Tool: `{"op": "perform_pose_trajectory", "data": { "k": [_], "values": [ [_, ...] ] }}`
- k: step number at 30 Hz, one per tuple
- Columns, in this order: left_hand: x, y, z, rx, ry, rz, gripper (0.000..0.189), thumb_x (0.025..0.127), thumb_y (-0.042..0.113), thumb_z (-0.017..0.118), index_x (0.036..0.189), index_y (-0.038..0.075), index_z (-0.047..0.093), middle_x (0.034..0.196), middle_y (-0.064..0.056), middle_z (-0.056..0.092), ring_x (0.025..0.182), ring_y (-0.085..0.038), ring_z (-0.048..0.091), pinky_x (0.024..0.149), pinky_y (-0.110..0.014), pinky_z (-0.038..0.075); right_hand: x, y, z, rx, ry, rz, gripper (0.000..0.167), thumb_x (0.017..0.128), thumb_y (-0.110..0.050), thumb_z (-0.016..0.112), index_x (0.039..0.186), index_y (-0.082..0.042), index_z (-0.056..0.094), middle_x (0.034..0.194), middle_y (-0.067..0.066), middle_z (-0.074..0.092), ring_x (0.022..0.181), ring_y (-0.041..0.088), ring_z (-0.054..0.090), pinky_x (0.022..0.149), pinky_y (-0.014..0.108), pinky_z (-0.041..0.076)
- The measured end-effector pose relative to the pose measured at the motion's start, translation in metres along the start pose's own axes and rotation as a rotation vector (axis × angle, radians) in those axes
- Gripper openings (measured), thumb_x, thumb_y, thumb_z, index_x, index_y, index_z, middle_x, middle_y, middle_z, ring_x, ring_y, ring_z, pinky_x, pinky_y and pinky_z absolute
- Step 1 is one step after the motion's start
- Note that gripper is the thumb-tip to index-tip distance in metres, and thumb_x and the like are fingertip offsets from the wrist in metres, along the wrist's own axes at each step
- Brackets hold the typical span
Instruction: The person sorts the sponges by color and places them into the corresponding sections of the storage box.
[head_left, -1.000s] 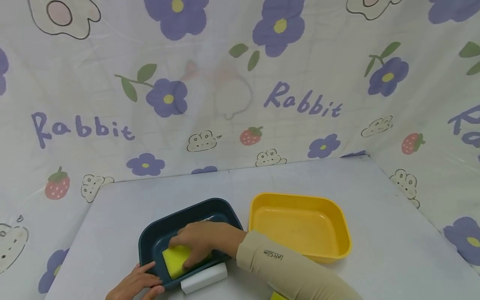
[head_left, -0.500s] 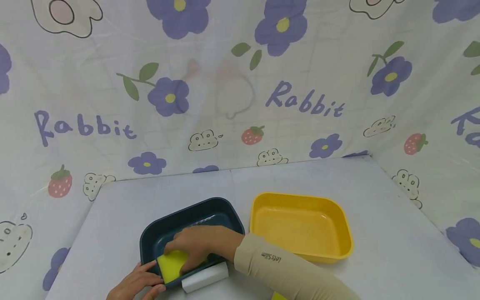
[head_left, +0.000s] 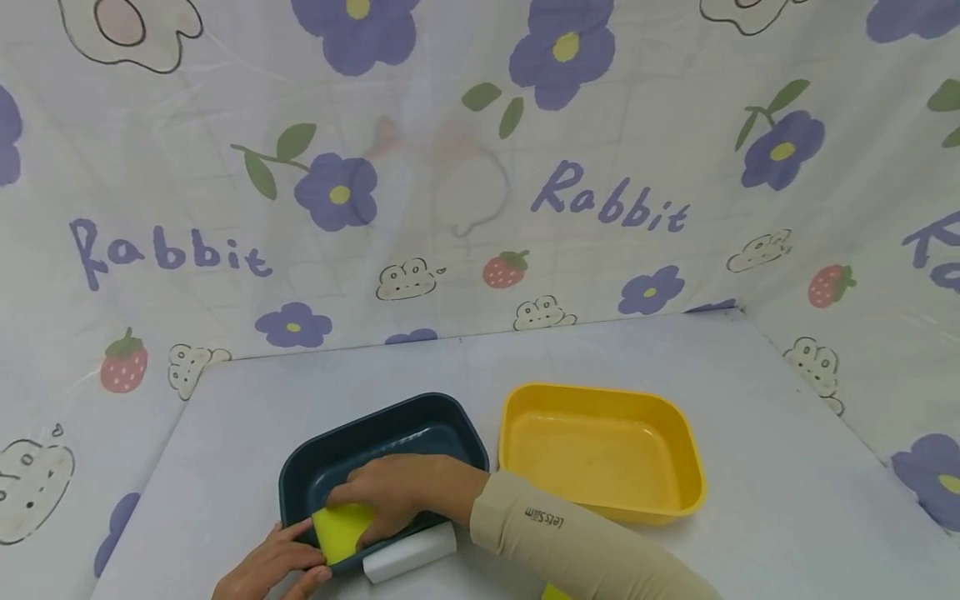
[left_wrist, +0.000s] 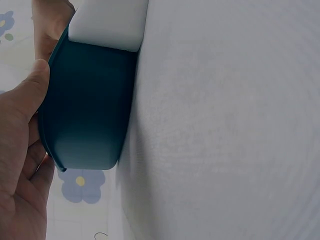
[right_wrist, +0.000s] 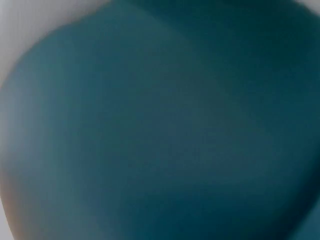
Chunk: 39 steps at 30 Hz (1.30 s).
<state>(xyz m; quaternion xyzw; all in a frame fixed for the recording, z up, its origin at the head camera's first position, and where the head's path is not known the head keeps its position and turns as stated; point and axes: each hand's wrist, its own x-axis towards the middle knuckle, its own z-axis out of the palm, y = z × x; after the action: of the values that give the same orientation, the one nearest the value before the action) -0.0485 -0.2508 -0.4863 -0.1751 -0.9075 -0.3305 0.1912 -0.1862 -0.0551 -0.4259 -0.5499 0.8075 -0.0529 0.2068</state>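
Observation:
A dark blue rectangular plastic tray (head_left: 360,425) rests on the table at centre left. At its near left corner my left hand (head_left: 273,562) grips the rim, with the thumb and fingers on either side of the corner in the left wrist view. Inside the tray, my right hand (head_left: 397,496) holds a yellow sponge (head_left: 339,532) against the near left end, its fingers curled over the far side and the thumb on the near side. Part of the sponge is hidden under the palm. The right wrist view shows only blurred dark blue tray wall (right_wrist: 165,120).
A white block (head_left: 409,553) lies along the tray's near side. To the right stands a yellow tray (head_left: 600,450) of similar shape. A bit of something yellow (head_left: 553,593) shows under the right forearm at the bottom edge. A printed curtain (head_left: 450,167) hangs behind the white table.
My right hand has slid the sponge a little to the left, up to the tray's near left corner, mostly in the first half second. The left hand keeps its place.

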Motion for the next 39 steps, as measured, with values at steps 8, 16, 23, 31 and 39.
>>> {"op": "perform_pose_trajectory", "data": {
  "k": [8,16,23,31,39],
  "values": [
    [-0.001,0.002,0.004,-0.055,0.012,-0.069,0.024,0.081,0.016,0.086,0.09,0.033,0.073,0.088,0.022,0.067,0.109,-0.021,0.067,0.089,-0.072,0.043,-0.006,0.002,0.003,0.043,0.01,-0.02,0.065,0.093,-0.047,0.071,0.15,-0.026,0.046,0.139,-0.007,0.056,0.112,0.004,0.055,0.101,0.021,0.043],
    [0.0,0.002,0.005,-0.042,0.014,-0.068,0.025,0.079,0.015,0.088,0.089,0.033,0.073,0.087,0.023,0.067,0.108,-0.022,0.067,0.089,-0.072,0.044,-0.027,0.005,-0.001,0.075,0.05,0.024,0.07,0.095,-0.058,0.06,0.155,-0.03,0.037,0.153,-0.01,0.041,0.132,0.008,0.046,0.108,0.031,0.04],
    [0.001,0.002,0.003,-0.01,0.029,-0.04,0.028,0.075,0.012,0.09,0.089,0.03,0.073,0.088,0.023,0.067,0.106,-0.021,0.068,0.091,-0.066,0.045,-0.058,-0.003,-0.005,0.057,0.082,0.013,0.076,0.094,-0.06,0.06,0.158,-0.029,0.033,0.158,-0.005,0.036,0.139,0.012,0.039,0.111,0.036,0.038],
    [0.002,0.006,0.005,-0.011,0.023,-0.112,0.026,0.077,0.018,0.09,0.085,0.034,0.073,0.084,0.026,0.065,0.106,-0.021,0.068,0.092,-0.068,0.044,-0.096,-0.013,0.001,-0.039,0.114,-0.016,0.079,0.093,-0.063,0.058,0.158,-0.027,0.033,0.161,-0.001,0.031,0.146,0.015,0.029,0.113,0.034,0.036],
    [0.002,0.005,0.004,-0.034,0.038,-0.092,0.028,0.076,0.016,0.09,0.086,0.035,0.072,0.084,0.024,0.066,0.105,-0.023,0.068,0.09,-0.07,0.045,-0.132,-0.024,0.012,-0.094,0.103,0.007,0.075,0.094,-0.055,0.064,0.158,-0.034,0.031,0.161,-0.007,0.029,0.148,0.017,0.026,0.108,0.039,0.042]
  ]
}}
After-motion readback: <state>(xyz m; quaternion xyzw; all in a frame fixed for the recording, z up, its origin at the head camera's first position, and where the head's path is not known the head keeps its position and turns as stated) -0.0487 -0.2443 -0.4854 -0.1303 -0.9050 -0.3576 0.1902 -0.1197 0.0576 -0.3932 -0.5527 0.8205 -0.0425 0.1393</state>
